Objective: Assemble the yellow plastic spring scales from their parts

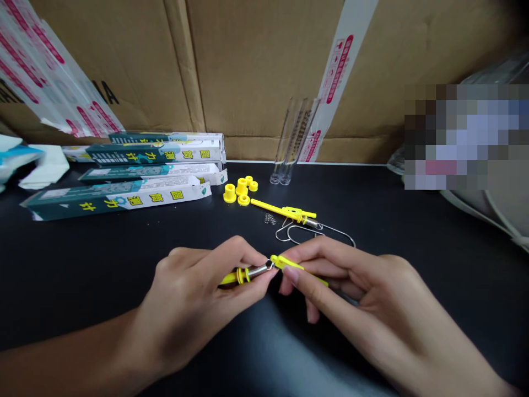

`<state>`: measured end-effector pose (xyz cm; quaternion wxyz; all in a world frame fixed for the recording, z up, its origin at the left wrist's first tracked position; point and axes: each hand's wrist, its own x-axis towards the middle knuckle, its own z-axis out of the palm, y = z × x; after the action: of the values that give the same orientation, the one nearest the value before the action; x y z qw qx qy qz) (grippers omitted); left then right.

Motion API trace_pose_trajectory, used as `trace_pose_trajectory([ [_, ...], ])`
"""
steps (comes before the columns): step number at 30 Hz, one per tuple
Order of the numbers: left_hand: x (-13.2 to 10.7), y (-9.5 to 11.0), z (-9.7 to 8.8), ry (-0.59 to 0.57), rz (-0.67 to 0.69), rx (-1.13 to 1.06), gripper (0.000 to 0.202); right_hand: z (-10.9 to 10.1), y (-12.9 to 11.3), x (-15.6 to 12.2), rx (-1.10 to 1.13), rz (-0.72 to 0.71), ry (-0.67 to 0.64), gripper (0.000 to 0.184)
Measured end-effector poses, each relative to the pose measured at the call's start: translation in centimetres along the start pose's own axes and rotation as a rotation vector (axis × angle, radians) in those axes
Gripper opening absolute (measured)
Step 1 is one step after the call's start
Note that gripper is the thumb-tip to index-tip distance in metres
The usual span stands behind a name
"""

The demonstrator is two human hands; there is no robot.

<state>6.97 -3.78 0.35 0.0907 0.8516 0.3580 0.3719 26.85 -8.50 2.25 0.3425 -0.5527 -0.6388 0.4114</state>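
My left hand is closed around a yellow plastic rod that carries a small metal spring. A wire loop at the spring's end meets the tip of a yellow plastic clip, pinched between thumb and fingers of my right hand. Whether the loop is hooked through the clip I cannot tell. Just beyond my hands lies a similar yellow rod with a spring and clip on it. Wire hooks and a few loose small springs lie beside it.
Several yellow caps stand on the black table. Behind them are upright clear tubes. Several long printed boxes lie at the left. A cardboard wall closes off the back, and a clear plastic bag sits at right.
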Motion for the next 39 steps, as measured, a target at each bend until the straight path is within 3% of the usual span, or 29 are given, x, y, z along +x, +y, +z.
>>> trace_pose_trajectory([
  [5, -0.1, -0.2, 0.0, -0.035, -0.017, 0.008, 0.011, 0.1, 0.0, 0.1, 0.102, 0.056, -0.034, 0.016],
  [11, -0.2, -0.2, -0.2, -0.137, -0.071, 0.02, 0.01, 0.5, 0.7, 0.4, 0.042, 0.062, -0.009, 0.016],
  [21, -0.3, -0.7, -0.3, -0.243, -0.011, 0.041, 0.003, 0.9, 0.9, 0.8, 0.136, 0.139, -0.062, 0.021],
  [39, -0.5, -0.8, -0.1, -0.212, 0.015, 0.031, 0.003, 0.6, 1.1, 0.3, -0.215, -0.068, 0.019, 0.011],
])
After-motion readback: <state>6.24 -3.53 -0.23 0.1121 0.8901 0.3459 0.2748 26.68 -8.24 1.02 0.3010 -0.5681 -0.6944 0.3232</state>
